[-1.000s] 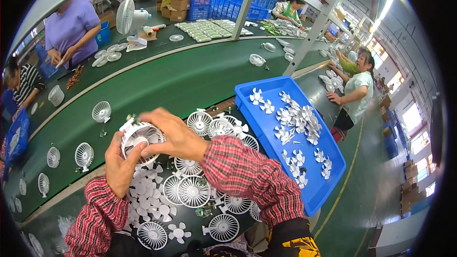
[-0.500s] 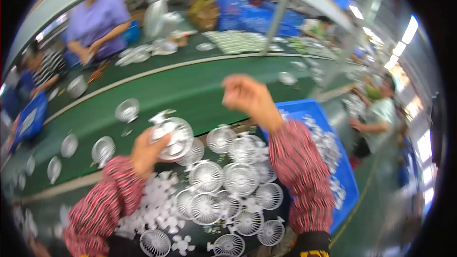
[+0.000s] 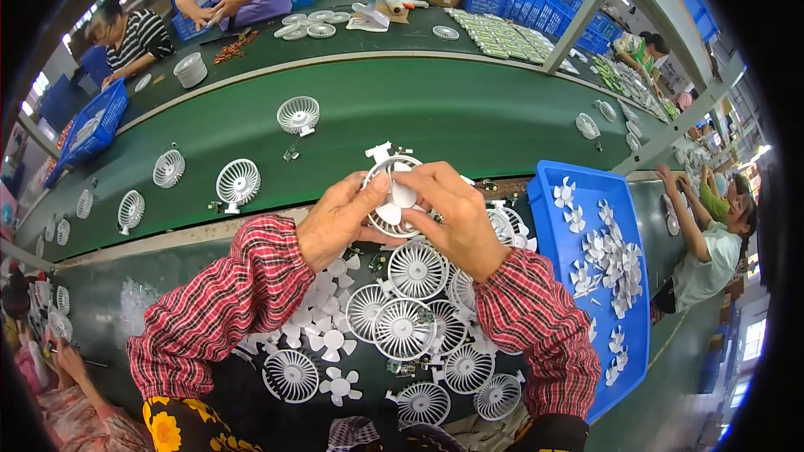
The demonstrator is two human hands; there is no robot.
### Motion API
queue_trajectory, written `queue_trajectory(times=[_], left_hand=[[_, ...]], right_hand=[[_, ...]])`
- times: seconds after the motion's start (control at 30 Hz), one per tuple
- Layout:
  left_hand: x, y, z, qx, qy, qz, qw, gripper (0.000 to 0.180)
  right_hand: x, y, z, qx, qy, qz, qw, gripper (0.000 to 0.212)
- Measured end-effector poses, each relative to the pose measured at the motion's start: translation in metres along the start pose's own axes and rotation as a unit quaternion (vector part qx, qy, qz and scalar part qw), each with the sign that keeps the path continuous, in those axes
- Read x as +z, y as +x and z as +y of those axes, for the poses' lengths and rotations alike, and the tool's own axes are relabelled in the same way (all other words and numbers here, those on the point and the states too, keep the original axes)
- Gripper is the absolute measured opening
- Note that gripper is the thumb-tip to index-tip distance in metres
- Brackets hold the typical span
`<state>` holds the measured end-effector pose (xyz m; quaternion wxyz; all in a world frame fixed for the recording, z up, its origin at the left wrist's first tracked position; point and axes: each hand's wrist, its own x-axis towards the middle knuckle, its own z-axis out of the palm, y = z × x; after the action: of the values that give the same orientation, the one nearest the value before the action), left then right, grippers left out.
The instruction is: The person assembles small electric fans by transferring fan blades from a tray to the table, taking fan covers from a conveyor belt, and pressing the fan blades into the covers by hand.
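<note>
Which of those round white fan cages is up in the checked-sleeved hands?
The fan cage between the left hand and right hand. Other cages lie piled below or sit along the green belt.

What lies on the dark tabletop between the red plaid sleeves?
Round white slatted fan grilles, white plastic fan blades and small green circuit boards, in the head view.

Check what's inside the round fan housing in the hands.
White blades show inside the fan housing. The left hand and right hand cover parts of it. What lies behind them is hidden.
</note>
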<state>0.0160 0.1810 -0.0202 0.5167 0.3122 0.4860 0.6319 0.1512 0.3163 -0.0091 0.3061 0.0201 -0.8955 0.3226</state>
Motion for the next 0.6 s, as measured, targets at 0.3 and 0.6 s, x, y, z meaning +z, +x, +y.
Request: queue_trajectory(times=[0.3, 0.6], left_hand=[[0.017, 0.002, -0.004, 0.033, 0.048, 0.044, 0.997, 0.047], [0.004, 0.013, -0.021, 0.112, 0.213, 0.151, 0.959, 0.037]], right_hand=[[0.001, -0.01, -0.003, 0.008, -0.069, 0.014, 0.998, 0.031], [0.01, -0.02, 0.008, 0.009, -0.061, 0.001, 0.998, 0.047]])
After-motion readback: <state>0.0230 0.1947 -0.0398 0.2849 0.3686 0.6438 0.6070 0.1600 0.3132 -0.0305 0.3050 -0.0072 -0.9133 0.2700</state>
